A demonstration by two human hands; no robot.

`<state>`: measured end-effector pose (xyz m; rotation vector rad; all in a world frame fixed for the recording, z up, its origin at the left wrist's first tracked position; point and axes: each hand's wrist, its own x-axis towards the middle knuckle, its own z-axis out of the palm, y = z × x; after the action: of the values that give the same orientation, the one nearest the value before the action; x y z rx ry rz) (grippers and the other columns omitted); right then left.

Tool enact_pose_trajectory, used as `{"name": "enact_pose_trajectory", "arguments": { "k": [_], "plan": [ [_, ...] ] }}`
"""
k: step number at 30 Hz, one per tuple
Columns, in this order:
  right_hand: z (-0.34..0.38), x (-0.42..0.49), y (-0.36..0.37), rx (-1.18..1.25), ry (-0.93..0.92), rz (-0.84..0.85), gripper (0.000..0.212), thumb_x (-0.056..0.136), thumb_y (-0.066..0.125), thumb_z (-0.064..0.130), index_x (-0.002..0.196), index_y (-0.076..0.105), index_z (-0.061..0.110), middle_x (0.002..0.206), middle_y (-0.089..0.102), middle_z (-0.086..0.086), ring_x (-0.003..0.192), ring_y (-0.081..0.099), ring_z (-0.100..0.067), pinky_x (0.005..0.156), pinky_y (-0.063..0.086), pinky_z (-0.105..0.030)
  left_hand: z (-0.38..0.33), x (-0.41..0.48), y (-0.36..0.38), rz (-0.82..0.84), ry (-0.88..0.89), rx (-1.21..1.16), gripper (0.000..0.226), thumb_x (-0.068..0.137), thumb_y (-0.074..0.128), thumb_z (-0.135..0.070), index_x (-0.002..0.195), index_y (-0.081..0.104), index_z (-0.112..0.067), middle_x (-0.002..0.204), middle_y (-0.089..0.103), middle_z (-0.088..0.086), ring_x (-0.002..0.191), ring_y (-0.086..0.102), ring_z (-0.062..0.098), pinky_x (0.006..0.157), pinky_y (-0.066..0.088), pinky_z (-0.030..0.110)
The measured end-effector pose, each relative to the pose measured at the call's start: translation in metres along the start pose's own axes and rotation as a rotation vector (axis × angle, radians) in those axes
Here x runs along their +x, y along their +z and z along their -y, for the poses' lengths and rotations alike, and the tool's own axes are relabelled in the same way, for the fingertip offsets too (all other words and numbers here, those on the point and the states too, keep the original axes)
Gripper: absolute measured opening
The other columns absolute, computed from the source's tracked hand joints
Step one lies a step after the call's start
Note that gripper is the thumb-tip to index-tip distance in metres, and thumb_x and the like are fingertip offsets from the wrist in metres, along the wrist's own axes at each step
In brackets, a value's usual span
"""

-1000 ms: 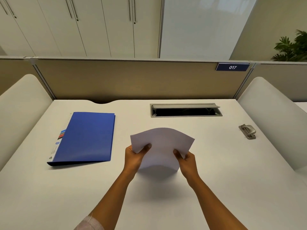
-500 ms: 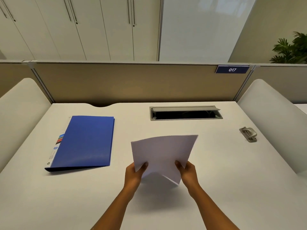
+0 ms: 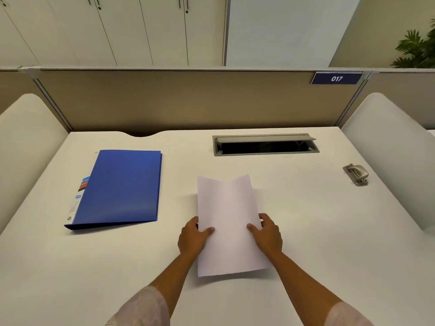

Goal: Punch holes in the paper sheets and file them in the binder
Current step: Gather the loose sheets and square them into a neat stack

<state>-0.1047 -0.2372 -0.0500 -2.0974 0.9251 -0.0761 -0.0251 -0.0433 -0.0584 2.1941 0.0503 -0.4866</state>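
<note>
Item: paper sheets, side edges pinched by my left hand and right hand. Risk: bowed sheets may skew before punching, misaligning holes.

**What sits on your white table**

Your table carries a closed blue binder lying flat on your left and a metal hole punch near its right edge, well apart. A grey cable hatch sits recessed at the back.

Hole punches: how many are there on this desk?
1. The grey hole punch sits near the desk's right edge, well right of the paper sheets. No other shows, though the open cable tray's inside is dark.
</note>
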Motion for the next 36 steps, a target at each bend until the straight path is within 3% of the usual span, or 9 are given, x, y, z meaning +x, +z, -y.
{"name": "enact_pose_trajectory", "arguments": {
  "k": [3,7,11,14,20,25,31,36],
  "plan": [
    [-0.011,0.001,0.008,-0.105,-0.02,0.051,0.042,0.084,0.065,0.032,0.123,0.05,0.023,0.112,0.066,-0.001,0.095,0.063,-0.024,0.074,0.044,-0.03,0.006,0.003,0.002,-0.027,0.008,0.075,0.056,0.076,0.074,-0.044,0.122,0.054,-0.019,0.117,0.066,0.003,0.099,0.065,0.025,0.076,0.05,0.031],
    [-0.026,0.003,0.017,-0.142,-0.074,0.085,0.04,0.086,0.064,0.023,0.123,0.05,0.021,0.119,0.058,0.001,0.109,0.056,-0.021,0.087,0.047,-0.033,0.017,0.005,0.008,-0.036,0.014,0.175,0.07,0.077,0.074,-0.045,0.133,0.042,-0.018,0.126,0.062,0.005,0.108,0.061,0.028,0.089,0.049,0.037],
    [-0.039,0.008,0.02,-0.265,-0.164,0.086,0.053,0.09,0.059,0.023,0.138,0.042,0.009,0.145,0.039,-0.006,0.134,0.035,-0.025,0.109,0.032,-0.034,0.032,0.007,0.012,-0.093,0.035,0.242,0.08,0.073,0.072,-0.054,0.137,0.04,-0.018,0.132,0.055,0.003,0.119,0.052,0.025,0.1,0.041,0.04],
    [-0.046,0.009,0.021,-0.298,-0.187,0.086,0.058,0.093,0.055,0.029,0.144,0.034,0.01,0.153,0.03,-0.006,0.142,0.024,-0.023,0.116,0.021,-0.033,0.039,0.011,0.012,-0.133,0.083,0.35,0.083,0.073,0.067,-0.062,0.138,0.039,-0.018,0.13,0.05,0.004,0.117,0.047,0.024,0.097,0.04,0.038],
    [-0.052,0.013,0.024,-0.488,-0.209,0.105,0.061,0.098,0.039,0.038,0.151,0.016,0.017,0.16,0.012,0.002,0.148,0.008,-0.023,0.12,0.013,-0.036,0.041,0.017,0.012,-0.114,0.119,0.47,0.088,0.078,0.057,-0.065,0.148,0.028,-0.019,0.132,0.039,0.006,0.117,0.04,0.023,0.095,0.036,0.035],
    [-0.055,0.014,0.026,-0.594,-0.2,0.155,0.061,0.1,0.028,0.04,0.151,0.001,0.019,0.161,-0.004,0.004,0.148,-0.003,-0.022,0.12,0.005,-0.039,0.044,0.018,0.013,-0.094,0.149,0.568,0.089,0.082,0.047,-0.068,0.151,0.018,-0.02,0.151,0.024,0.006,0.135,0.026,0.026,0.108,0.027,0.038],
    [-0.059,0.015,0.023,-0.55,-0.211,0.152,0.06,0.1,0.026,0.043,0.151,0.002,0.021,0.16,-0.003,0.008,0.148,-0.003,-0.019,0.12,0.003,-0.037,0.036,0.016,0.015,-0.14,0.146,0.468,0.093,0.081,0.057,-0.061,0.152,0.012,-0.021,0.158,0.016,0.004,0.143,0.018,0.027,0.112,0.022,0.043],
    [-0.072,0.02,0.009,-0.48,-0.19,0.12,0.061,0.1,0.027,0.043,0.152,0.005,0.021,0.16,-0.001,0.009,0.148,-0.004,-0.017,0.12,0.002,-0.038,0.008,0.013,0.041,-0.022,0.342,0.44,0.085,0.086,0.053,-0.057,0.152,0.011,-0.022,0.16,0.008,-0.003,0.148,0.007,0.024,0.117,0.011,0.042]
  ]
}}
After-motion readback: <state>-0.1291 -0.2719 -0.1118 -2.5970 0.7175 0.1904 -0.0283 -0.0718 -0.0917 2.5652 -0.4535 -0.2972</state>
